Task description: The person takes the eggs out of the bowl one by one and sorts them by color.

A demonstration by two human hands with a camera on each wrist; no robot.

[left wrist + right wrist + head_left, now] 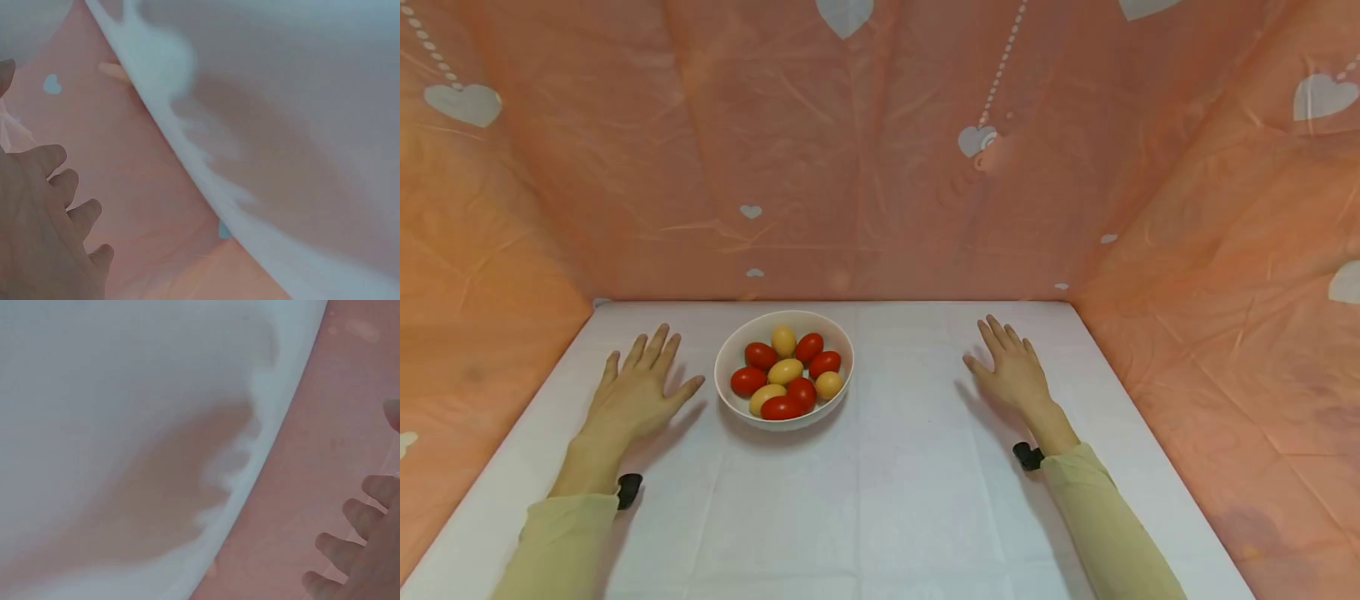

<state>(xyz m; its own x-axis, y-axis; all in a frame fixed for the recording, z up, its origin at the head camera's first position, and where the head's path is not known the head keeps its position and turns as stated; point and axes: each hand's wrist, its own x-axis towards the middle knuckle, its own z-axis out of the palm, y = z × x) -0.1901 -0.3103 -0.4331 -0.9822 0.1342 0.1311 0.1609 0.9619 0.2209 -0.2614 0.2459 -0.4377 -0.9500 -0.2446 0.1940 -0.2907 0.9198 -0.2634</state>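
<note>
In the head view a white bowl [784, 423] stands on the table, left of the middle. Several oval red tomatoes [782, 407] and yellow tomatoes [786, 372], small in size, lie inside it. To the left of the bowl, my left hand [634, 396] is held palm down with its fingers spread, the thumb pointing towards the rim without touching it. Well to the bowl's right, my right hand [1015, 375] also has straight fingers and holds nothing. Both hands cast shadows on the cloth. Each wrist view shows its hand, left [44, 206] and right [365, 544], at the edge of the picture.
A white cloth [880, 517] covers the table. Orange-pink sheeting [865, 167] with pale hearts rises behind it and on both sides. Each wrist wears a small black device, the left [629, 490] and the right [1027, 457], below pale yellow-green sleeves [1101, 517].
</note>
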